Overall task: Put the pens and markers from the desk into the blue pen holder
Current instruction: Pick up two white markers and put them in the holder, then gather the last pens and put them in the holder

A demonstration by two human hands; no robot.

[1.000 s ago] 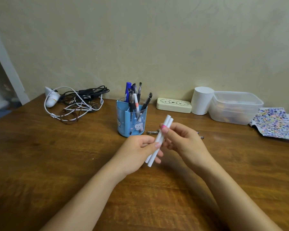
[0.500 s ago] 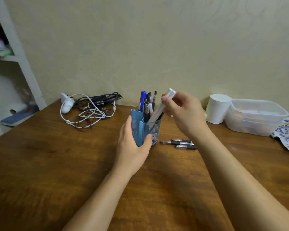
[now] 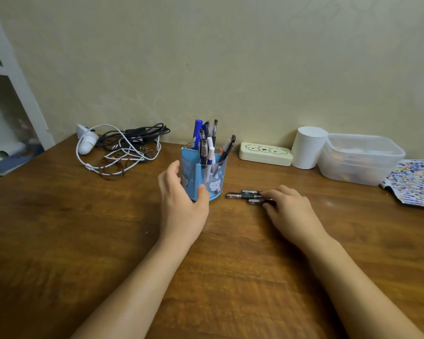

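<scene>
Three dark pens (image 3: 246,196) are covered at their right ends by the fingers of the right hand (image 3: 290,211), which are laid down on them; whether a pinch is closed around any barrel cannot be told. The blue pen holder (image 3: 203,177) is cupped, not clamped, by the left hand (image 3: 181,204), thumb at its front and fingers spread at its left side. Pens and holder lie near the desk's (image 3: 59,241) middle, toward the back edge, just beside each other. All three barrels are best gathered parallel and pinched firmly, then lifted tips-down into an open compartment while the holder is steadied, so that nothing is tipped.
</scene>
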